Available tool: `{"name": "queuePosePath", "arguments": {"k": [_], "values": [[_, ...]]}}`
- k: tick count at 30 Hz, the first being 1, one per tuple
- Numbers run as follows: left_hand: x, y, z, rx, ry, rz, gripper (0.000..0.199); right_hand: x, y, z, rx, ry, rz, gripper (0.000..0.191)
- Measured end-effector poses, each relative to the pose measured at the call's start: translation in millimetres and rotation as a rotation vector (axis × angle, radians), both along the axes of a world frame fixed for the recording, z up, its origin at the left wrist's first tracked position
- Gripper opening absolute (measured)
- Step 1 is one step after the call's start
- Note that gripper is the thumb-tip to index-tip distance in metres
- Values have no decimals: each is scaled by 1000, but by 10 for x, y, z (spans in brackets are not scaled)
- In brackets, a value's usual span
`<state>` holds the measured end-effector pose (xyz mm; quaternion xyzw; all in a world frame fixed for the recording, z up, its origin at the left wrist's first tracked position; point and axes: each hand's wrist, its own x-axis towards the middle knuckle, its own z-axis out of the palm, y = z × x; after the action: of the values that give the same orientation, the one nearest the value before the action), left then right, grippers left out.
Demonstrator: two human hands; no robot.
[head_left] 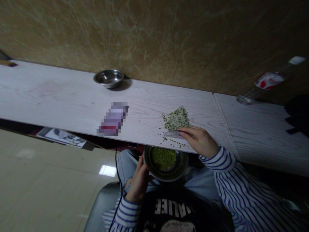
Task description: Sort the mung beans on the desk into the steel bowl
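My left hand [139, 178] grips the left rim of a metal bowl [184, 162], tilted below the table's front edge above my lap. Inside the bowl lie many small green beans [164, 158] that look like mung beans. My right hand [202, 140] pinches a flat, greyish scraper-like piece [172, 134] low over the tabletop; its exact kind is unclear. Just beyond it spreads a patch of green beans mixed with white grains [177, 118]. Loose beans lie scattered between the flat piece and the edge.
Another metal bowl [109, 78] stands near the wall at the left. A blurred-out flat item [114, 119] lies on the white table [60, 96]. A clear plastic bottle [267, 80] stands at the right, by a dark object [299, 112]. A black cable [117, 170] hangs beside my left leg.
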<state>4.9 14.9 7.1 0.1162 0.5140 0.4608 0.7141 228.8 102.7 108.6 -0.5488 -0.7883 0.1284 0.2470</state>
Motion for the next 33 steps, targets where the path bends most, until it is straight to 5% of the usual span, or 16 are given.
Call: {"name": "queuePosePath", "arguments": {"k": [12,33], "values": [[10,-6,69,8,4,-9,69,85,8,-33,-1,1,104,25],[-27,-4,17,-7,26,-10,61,-2,18,-39,-17,4,71,24]]}}
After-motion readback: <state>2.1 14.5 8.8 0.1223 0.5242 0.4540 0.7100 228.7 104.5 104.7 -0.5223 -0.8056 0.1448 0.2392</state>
